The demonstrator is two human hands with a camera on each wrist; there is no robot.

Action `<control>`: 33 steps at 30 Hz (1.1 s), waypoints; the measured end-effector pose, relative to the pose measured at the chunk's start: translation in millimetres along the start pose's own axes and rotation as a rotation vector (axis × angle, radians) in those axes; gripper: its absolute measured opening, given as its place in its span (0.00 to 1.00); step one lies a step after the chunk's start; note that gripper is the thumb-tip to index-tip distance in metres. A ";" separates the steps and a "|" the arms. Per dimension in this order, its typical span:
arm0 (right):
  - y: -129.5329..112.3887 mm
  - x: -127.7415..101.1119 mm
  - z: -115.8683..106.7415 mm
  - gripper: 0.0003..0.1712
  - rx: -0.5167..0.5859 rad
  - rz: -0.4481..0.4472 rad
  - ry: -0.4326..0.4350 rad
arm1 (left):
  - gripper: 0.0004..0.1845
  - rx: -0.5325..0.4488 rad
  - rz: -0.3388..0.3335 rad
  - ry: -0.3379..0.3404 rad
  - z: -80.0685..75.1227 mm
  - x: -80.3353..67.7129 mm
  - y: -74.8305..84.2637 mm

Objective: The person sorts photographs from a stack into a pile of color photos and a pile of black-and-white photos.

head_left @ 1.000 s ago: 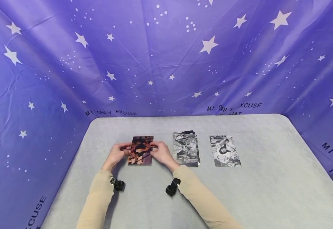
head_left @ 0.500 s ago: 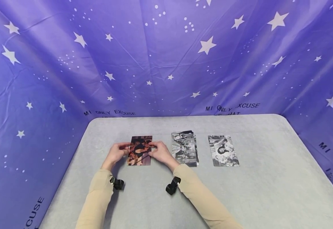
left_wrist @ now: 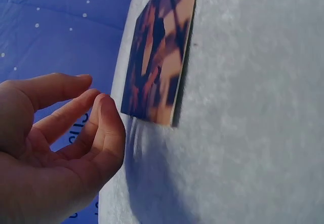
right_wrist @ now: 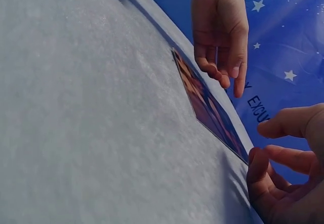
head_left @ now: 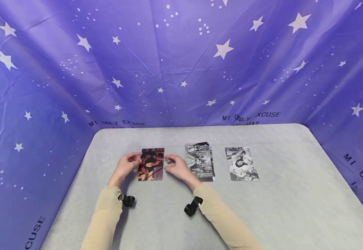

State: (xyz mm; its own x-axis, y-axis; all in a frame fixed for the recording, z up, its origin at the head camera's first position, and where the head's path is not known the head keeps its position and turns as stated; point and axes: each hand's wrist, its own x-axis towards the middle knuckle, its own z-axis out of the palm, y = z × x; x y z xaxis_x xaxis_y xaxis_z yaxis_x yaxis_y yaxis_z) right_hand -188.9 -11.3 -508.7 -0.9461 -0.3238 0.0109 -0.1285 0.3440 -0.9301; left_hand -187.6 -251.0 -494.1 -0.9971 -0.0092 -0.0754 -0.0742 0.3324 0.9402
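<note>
A brown-and-orange colour photo card [head_left: 151, 165] lies flat on the grey table. Its side looks thick in the left wrist view, like a small stack of cards [left_wrist: 159, 62]. Just off the stack's left side is my left hand [head_left: 125, 168], its fingers loosely bent with nothing between them. On the other side my right hand [head_left: 178, 169] stands slightly apart, thumb and fingers spread. From the right wrist both hands appear beside the stack [right_wrist: 210, 110], neither gripping it. To the right lies a black-and-white photo pile [head_left: 200, 163], its cards slightly uneven.
Farther right on the table [head_left: 278, 208] lies a black-and-white photo card [head_left: 242, 164]. A purple cloth [head_left: 181, 62] with white stars hangs behind the table and along both sides. Each wrist carries a black camera, such as the right one [head_left: 193, 206].
Both hands have let go of the colour stack and drawn slightly apart, the right one shifting a little rightward. The stack stays put; the head view has shifted slightly.
</note>
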 end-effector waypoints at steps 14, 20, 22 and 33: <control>-17.4 -19.4 -37.8 0.26 0.164 0.015 -0.016 | 0.20 -0.142 0.015 -0.098 17.8 -2.0 12.8; -2.3 -18.0 -50.6 0.26 0.179 0.008 0.004 | 0.20 -0.191 0.007 -0.134 29.0 -1.5 12.6; 2.6 -18.4 -55.2 0.26 0.174 0.009 0.029 | 0.20 -0.194 0.019 -0.134 33.3 -0.6 10.3; 13.6 -30.3 -88.1 0.26 0.145 0.020 0.098 | 0.20 -0.242 0.010 -0.168 59.2 0.5 15.8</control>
State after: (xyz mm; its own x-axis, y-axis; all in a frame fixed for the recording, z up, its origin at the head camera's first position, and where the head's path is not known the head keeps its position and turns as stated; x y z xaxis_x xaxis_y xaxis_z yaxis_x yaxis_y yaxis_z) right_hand -188.2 80.8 -489.3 -0.9734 -0.2281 0.0214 -0.0721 0.2162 -0.9737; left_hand -188.3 -190.0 -499.0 -0.9826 0.1562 -0.1009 -0.0864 0.0971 0.9915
